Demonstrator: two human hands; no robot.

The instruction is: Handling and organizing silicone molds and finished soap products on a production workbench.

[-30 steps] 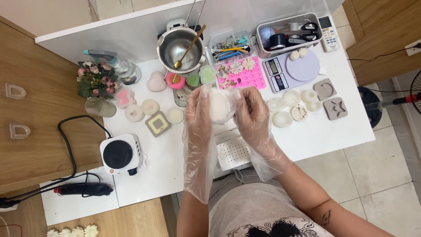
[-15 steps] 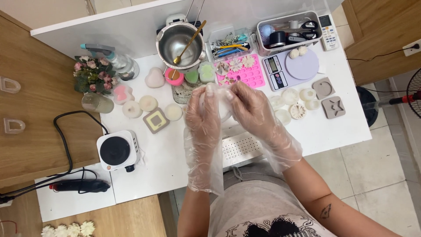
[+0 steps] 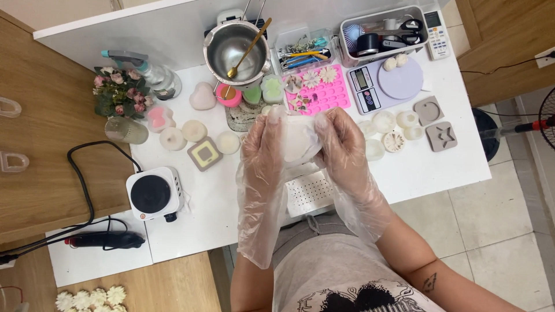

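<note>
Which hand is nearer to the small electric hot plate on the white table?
The left hand. It sits just right of the hot plate in the picture, gripping the white mould. The right hand holds the mould's far side, farther away.

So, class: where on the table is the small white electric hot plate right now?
In the head view, the hot plate sits on the white table to the left of the left hand, just below the square mould and above the black tool.
</note>
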